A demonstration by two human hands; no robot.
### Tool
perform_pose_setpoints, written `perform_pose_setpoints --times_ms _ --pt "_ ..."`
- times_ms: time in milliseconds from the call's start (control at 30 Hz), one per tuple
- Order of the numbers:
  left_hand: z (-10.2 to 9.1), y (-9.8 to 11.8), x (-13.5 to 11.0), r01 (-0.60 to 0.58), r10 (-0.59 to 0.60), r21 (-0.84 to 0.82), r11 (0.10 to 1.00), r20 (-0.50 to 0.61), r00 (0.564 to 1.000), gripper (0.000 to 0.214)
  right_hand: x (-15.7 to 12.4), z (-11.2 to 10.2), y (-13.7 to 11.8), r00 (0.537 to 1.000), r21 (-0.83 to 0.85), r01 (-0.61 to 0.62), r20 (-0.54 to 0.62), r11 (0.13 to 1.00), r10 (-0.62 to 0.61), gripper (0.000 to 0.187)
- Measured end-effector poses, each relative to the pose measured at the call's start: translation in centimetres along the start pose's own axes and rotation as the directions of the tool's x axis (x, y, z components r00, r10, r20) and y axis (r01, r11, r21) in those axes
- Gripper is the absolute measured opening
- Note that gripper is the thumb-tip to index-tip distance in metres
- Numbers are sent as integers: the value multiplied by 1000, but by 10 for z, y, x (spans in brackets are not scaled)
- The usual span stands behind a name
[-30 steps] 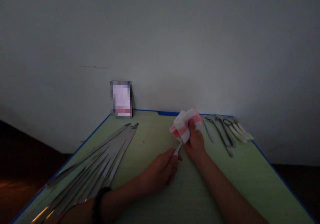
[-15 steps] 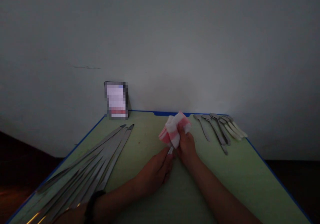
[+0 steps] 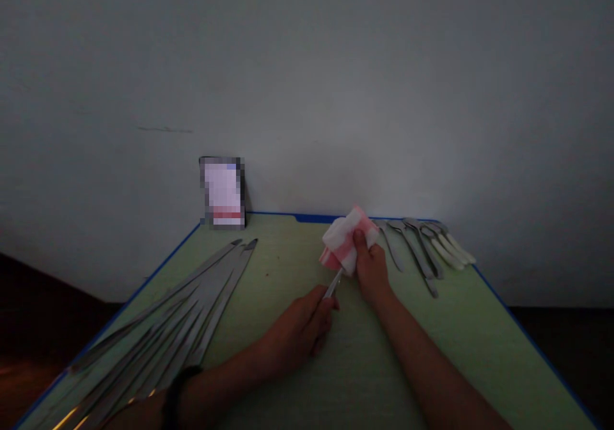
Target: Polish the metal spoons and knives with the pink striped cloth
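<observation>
My left hand point(image 3: 301, 326) is closed around the handle of a small metal utensil point(image 3: 332, 285), most likely a spoon. Its far end goes into a crumpled pink and white cloth point(image 3: 346, 242). My right hand point(image 3: 371, 269) grips that cloth, wrapped round the utensil's head, which is hidden. Both hands hover just above the middle of a pale green table point(image 3: 455, 334) with a blue edge. A dark band point(image 3: 178, 385) circles my left wrist.
Several long flat metal blades point(image 3: 192, 308) fan out over the left half of the table. Several spoons point(image 3: 422, 244), some with white handles, lie in a row at the far right. A small card point(image 3: 222, 192) leans against the white wall at the back.
My right hand has slid the cloth up and to the right along the utensil, so more of the metal shaft shows between the hands. My left hand has stayed put.
</observation>
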State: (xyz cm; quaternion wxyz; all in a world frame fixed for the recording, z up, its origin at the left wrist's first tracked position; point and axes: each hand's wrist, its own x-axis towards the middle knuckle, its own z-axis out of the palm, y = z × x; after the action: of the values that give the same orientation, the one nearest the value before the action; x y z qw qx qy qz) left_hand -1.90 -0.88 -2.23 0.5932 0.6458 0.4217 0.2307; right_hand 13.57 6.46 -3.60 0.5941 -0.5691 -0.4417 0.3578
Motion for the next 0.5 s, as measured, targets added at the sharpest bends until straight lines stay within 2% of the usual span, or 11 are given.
perform_pose_setpoints --times_ms 100,200,333,500 --pt "-1 -5 4 2 -3 -75 997 -23 1000 31 -12 13 0 991 167 -129 -12 978 133 48" --pt "-1 -8 8 -26 17 -129 991 -73 997 28 -25 24 0 971 259 -240 82 936 226 47" --pt "0 -8 9 -41 29 -100 994 -121 992 25 -32 29 -1 948 306 -288 221 907 227 41" --pt "3 -6 5 -82 82 4 997 -113 990 25 -23 26 2 938 456 -346 193 820 288 41"
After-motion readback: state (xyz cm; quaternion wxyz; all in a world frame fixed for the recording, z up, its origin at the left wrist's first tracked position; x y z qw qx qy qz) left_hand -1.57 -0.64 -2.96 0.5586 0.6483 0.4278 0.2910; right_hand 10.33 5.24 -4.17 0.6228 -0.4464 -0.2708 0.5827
